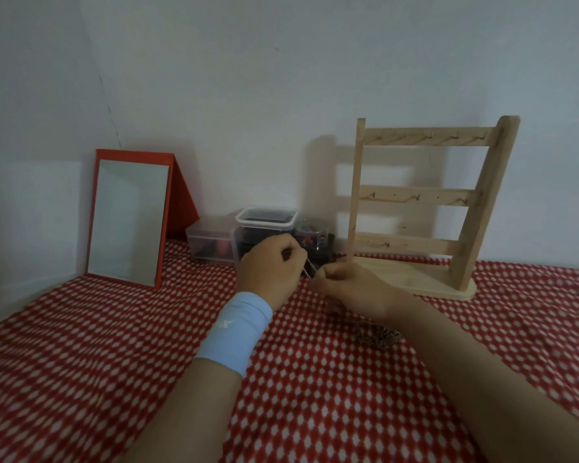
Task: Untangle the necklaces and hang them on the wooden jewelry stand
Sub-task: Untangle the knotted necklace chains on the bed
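A thin metal necklace chain (309,271) runs between my two hands, just above the red-and-white patterned cloth. My left hand (268,269), with a light blue wristband below it, pinches the chain's upper end with curled fingers. My right hand (350,289) pinches the chain a little lower and to the right. More of the tangled necklaces (383,335) lie on the cloth under my right forearm, partly hidden. The wooden jewelry stand (425,205) stands upright behind my right hand. Its three bars carry small hooks, and nothing hangs on them.
A red-framed mirror (131,218) leans at the back left. Clear plastic boxes (244,235) and a small dark jar (313,238) sit against the white wall behind my hands. The patterned cloth (81,362) covers the whole surface.
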`<state>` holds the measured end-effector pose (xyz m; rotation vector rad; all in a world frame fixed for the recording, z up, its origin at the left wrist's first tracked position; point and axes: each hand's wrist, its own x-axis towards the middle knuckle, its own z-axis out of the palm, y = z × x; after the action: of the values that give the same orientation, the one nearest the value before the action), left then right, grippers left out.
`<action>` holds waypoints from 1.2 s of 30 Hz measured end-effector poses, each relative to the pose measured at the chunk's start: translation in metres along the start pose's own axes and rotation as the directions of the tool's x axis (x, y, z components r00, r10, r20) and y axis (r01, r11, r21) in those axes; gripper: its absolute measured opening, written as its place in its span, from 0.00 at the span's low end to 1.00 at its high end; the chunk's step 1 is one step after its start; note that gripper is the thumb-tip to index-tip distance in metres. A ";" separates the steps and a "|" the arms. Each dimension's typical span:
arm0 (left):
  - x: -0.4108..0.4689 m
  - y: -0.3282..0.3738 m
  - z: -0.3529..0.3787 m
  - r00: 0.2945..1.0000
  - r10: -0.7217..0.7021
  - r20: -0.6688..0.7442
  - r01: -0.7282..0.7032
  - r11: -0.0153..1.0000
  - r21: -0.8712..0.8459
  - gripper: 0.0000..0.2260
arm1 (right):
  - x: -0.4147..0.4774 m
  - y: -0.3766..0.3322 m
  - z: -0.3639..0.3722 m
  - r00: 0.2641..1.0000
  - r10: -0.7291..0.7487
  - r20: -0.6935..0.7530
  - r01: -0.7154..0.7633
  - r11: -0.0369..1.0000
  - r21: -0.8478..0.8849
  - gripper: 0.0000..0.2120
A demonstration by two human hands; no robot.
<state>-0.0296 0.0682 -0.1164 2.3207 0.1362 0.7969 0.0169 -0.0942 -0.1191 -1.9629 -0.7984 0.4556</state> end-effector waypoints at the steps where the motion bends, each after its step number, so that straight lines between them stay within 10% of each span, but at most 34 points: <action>1: -0.001 0.002 0.003 0.999 -0.031 -0.020 0.029 0.996 -0.086 0.10 | -0.001 0.000 0.000 1.000 -0.013 0.007 0.012 1.000 0.009 0.16; 5: 0.007 0.006 0.001 0.933 -0.332 0.138 0.325 0.616 -0.718 0.11 | -0.005 0.002 -0.009 0.997 -0.045 0.056 0.031 0.974 0.225 0.07; 9: 0.006 0.009 0.002 0.892 -0.310 0.329 0.423 0.320 -0.848 0.11 | 0.000 0.007 -0.007 0.999 -0.039 -0.031 0.047 0.946 0.319 0.08; 14: -0.001 0.007 -0.008 0.829 -0.134 0.543 0.546 0.408 -0.732 0.17 | 0.003 0.006 -0.013 0.995 -0.091 -0.047 0.096 0.674 0.732 0.09; 19: -0.001 0.008 -0.005 0.877 -0.063 0.476 0.418 0.589 -0.692 0.24 | 0.005 0.008 -0.010 0.989 -0.016 -0.146 0.094 0.833 0.545 0.09; 25: 0.005 0.008 -0.016 0.896 -0.036 0.442 0.442 -0.006 -0.897 0.17 | 0.005 0.009 0.000 0.963 0.110 -0.248 -0.042 0.963 0.267 0.10; 33: 0.011 0.005 -0.050 0.934 -0.099 0.343 0.354 0.379 -0.855 0.10 | 0.007 0.019 -0.006 0.927 0.160 -0.339 -0.101 0.978 0.184 0.11; 36: 0.013 0.003 -0.066 0.934 -0.176 0.309 0.355 0.383 -0.853 0.11 | 0.006 0.023 -0.008 0.899 0.160 -0.408 -0.123 0.986 0.116 0.10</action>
<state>-0.0574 0.1071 -0.0689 1.2309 -0.0100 0.3259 0.0344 -0.1031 -0.1349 -1.9486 -0.3577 0.1396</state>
